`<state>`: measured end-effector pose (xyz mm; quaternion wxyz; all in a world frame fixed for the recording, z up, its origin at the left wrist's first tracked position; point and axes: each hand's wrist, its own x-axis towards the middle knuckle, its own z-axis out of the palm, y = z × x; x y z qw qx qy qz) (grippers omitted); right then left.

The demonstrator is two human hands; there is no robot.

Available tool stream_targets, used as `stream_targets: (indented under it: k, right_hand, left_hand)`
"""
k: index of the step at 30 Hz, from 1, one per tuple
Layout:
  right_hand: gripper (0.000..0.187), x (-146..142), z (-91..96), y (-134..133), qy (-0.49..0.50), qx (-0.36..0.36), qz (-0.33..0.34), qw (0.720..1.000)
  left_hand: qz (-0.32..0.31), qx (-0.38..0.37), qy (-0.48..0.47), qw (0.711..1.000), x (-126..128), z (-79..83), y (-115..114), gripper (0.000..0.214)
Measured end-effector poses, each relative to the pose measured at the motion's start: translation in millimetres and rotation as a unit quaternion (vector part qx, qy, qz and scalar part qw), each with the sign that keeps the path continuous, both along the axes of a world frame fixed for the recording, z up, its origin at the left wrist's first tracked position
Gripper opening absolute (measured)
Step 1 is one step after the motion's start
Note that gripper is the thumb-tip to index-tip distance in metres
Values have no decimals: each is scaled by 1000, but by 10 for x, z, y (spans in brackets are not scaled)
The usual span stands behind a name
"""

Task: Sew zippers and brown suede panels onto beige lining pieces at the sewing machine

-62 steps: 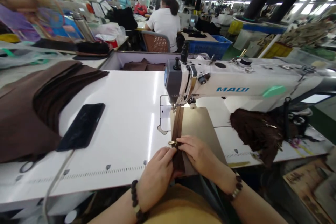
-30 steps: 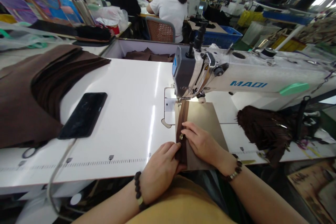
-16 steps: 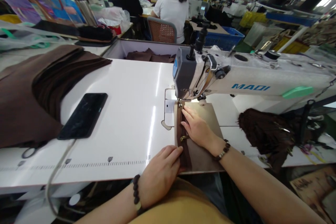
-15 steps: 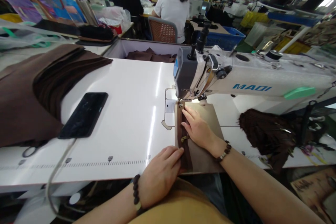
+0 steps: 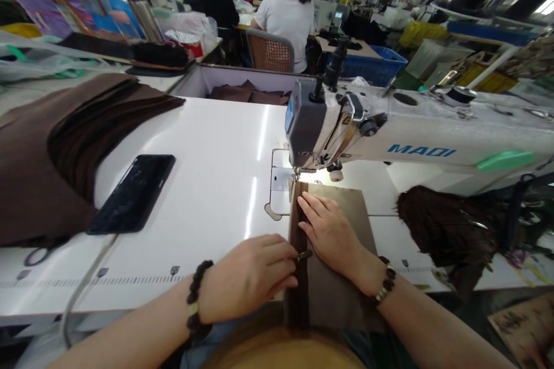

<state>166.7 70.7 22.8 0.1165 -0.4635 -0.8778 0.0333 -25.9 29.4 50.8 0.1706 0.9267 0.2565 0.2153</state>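
A tan fabric panel (image 5: 346,210) with a dark brown zipper (image 5: 298,230) along its left edge lies under the head of a white sewing machine (image 5: 389,138). My right hand (image 5: 331,230) rests flat on the panel beside the zipper, fingers stretched toward the needle. My left hand (image 5: 249,277) is curled at the zipper's left side, its fingertips pinching the small brass zipper pull (image 5: 304,254). Both wrists wear bead bracelets.
A black phone (image 5: 132,191) with a cable lies on the white table (image 5: 208,155). Brown fabric pieces (image 5: 47,161) are stacked at left, scissors (image 5: 34,253) beneath them. A dark brown zipper bundle (image 5: 445,228) sits at right. A person in white (image 5: 281,17) sits beyond.
My left hand has moved up from the table's front edge to pinch the zipper pull. My right hand has slid back a little from the needle. The camera has tilted.
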Motion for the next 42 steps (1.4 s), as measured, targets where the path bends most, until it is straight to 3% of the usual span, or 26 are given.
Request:
stream_targets:
  k: [4,9,15,37,42]
  right_hand:
    - [41,17,-57,6,7,4,-6,1000]
    - [45,36,-96,10,5,-18,3,1000]
    - [48,11,-71,14,-18,-46,8,999]
    - [50,235,-56,315,-5,-68,68,995]
    - [49,215,13,321,-11,-69,69,995]
  left_hand:
    - [18,81,21,996,-60,-16,555,21]
    - [-4,147,55,988,-40,-294,963,22]
    - [8,150,44,988,-76,-414,977,24]
    - [63,124,106,984,4,-393,948,36]
    - [51,129,115,984,43,-311,899,30]
